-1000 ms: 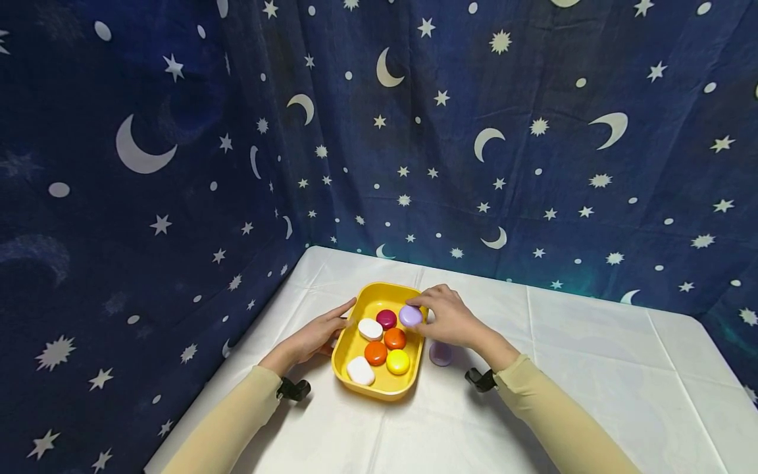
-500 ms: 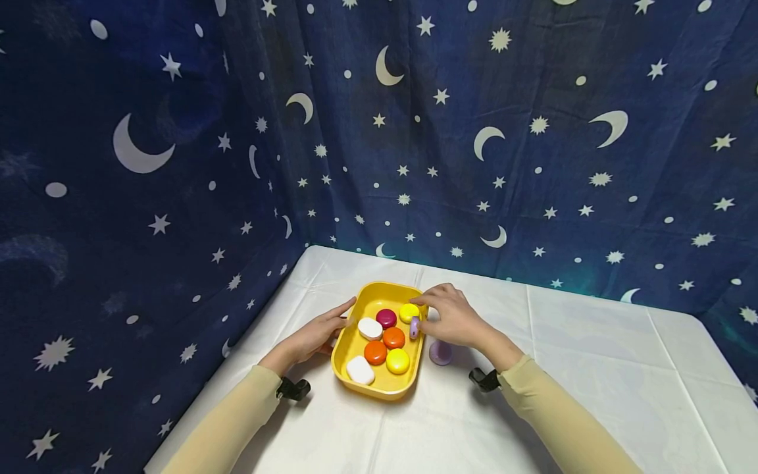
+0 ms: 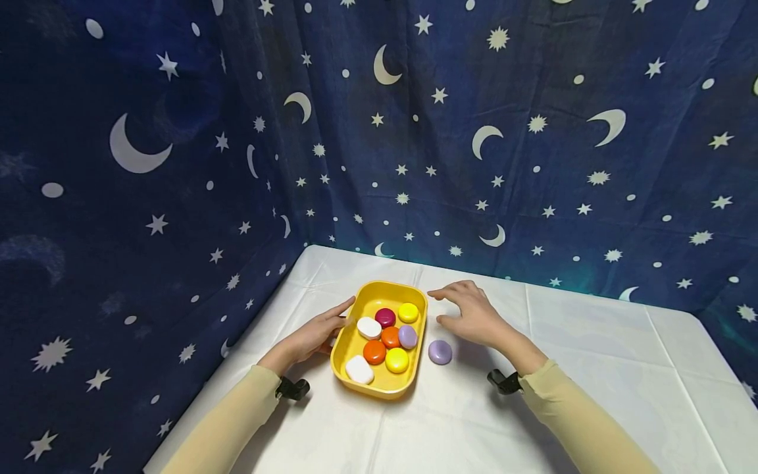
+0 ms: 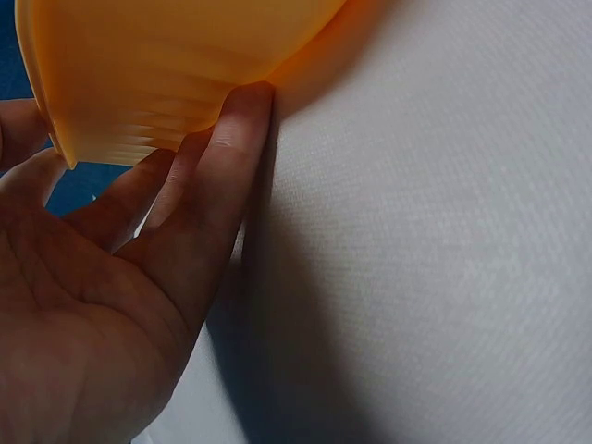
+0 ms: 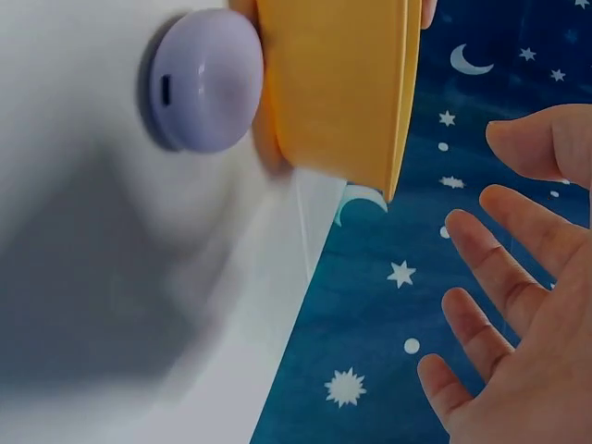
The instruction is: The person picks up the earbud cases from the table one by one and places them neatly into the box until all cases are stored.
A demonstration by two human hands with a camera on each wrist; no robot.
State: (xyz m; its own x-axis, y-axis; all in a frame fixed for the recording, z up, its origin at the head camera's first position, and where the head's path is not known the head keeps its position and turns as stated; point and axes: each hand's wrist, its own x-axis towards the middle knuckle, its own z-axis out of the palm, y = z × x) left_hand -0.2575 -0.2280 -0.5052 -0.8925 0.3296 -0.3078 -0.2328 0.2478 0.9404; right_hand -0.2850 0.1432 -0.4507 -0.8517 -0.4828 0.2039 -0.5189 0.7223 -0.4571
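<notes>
At the left wall of a yellow plastic tray point(image 3: 379, 394), my left hand point(image 3: 312, 336) grips the side, its thumb at the rim and its fingers point(image 4: 236, 139) along the outer wall. In the tray lie several smooth pebble-shaped pieces: two white, two orange, two yellow, a dark red one point(image 3: 385, 318) and a lavender one point(image 3: 407, 337) leaning against an orange one. Just outside the right wall, a second lavender piece point(image 3: 440, 352) rests on the table; the right wrist view shows a small dark slot in its side. Right of the tray, my right hand point(image 3: 476, 319) hovers with spread fingers, holding nothing.
A white cloth point(image 3: 580, 388) covers the table. Dark blue curtains point(image 3: 533, 164) with moons and stars hang behind it and along its left side. Black wrist mounts point(image 3: 503, 382) sit on both wrists.
My right hand has let go of a lavender piece, which now lies in the tray near the right wall. That hand has moved right, away from the rim. My left hand stays put.
</notes>
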